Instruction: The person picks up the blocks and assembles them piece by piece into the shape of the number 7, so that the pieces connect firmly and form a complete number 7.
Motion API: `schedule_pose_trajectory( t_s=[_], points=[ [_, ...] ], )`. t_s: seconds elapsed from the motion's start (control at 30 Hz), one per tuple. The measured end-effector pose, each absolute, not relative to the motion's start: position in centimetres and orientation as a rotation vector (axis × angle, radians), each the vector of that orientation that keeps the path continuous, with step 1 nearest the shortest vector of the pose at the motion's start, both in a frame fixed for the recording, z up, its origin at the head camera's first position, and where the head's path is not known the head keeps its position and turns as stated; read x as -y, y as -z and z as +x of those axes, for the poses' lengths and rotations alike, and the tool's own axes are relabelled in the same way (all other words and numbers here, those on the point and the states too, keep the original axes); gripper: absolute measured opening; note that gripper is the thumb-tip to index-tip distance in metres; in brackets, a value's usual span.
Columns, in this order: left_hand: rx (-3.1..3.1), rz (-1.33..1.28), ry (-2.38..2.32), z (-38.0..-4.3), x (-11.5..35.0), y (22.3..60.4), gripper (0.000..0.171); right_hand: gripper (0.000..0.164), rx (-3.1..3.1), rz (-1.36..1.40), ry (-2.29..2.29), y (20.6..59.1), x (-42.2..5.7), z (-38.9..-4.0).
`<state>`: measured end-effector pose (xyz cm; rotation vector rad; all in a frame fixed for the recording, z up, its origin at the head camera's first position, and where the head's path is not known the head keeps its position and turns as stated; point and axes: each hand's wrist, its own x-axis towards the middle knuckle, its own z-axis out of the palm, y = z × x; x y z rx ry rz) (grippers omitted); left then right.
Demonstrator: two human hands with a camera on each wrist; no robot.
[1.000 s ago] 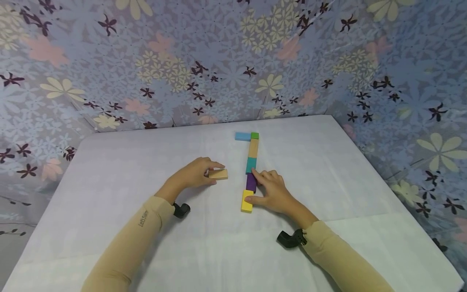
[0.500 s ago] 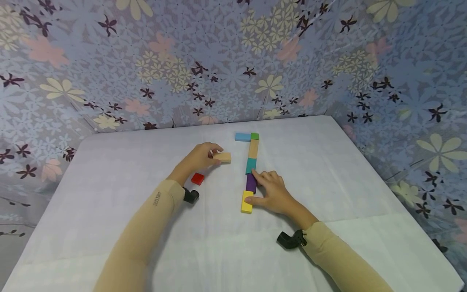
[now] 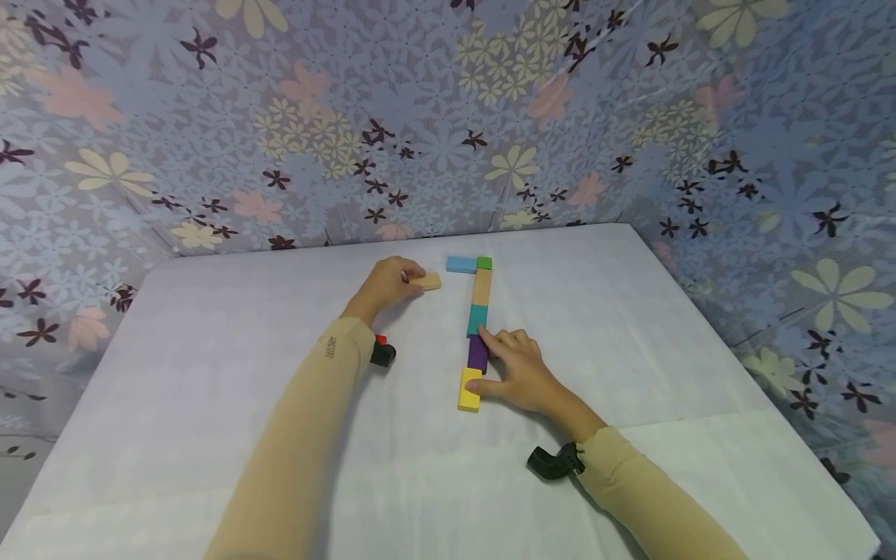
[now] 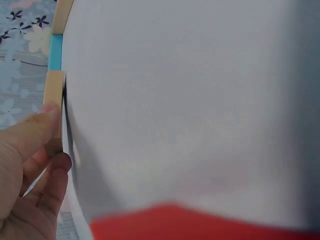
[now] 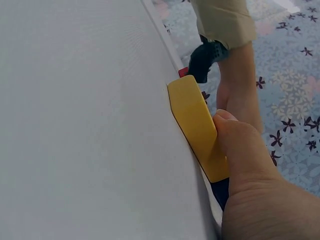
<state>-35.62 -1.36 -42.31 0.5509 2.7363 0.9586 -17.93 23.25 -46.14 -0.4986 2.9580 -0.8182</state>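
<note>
My left hand [image 3: 385, 284] pinches one end of a plain wooden block [image 3: 431, 281] between thumb and fingers, left of a line of blocks. In the left wrist view, that wooden block [image 4: 54, 87] appears in front of a light blue block [image 4: 55, 52]. My right hand [image 3: 521, 373] rests on the line, thumb on the yellow block [image 3: 469, 398] and index fingertip at the teal block [image 3: 477, 320]. A purple block [image 3: 477, 359] lies between those two. Farther up the line are another plain wooden block [image 3: 482, 288] and a green block [image 3: 484, 263]. A light blue block [image 3: 461, 265] extends left from the green one.
A red block [image 3: 381, 339] lies near my left wrist, mostly hidden by the black wrist camera [image 3: 383, 355]. White cloth covers the table [image 3: 210, 389]. A floral curtain [image 3: 434, 117] hangs behind the table's far edge.
My left hand has carried the wooden block away from me, toward the far edge. The red block came into view, then was partly covered by the wrist. My right hand stays on the line.
</note>
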Motion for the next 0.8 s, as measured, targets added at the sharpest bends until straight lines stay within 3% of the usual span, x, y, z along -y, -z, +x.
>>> schedule_pose_trajectory(
  t_s=[0.8],
  points=[
    [-2.929,0.503,-0.682,-36.5,-1.6,42.3,0.036,0.101,-2.963,-0.508,0.802,46.4,-23.4,-18.0]
  ],
)
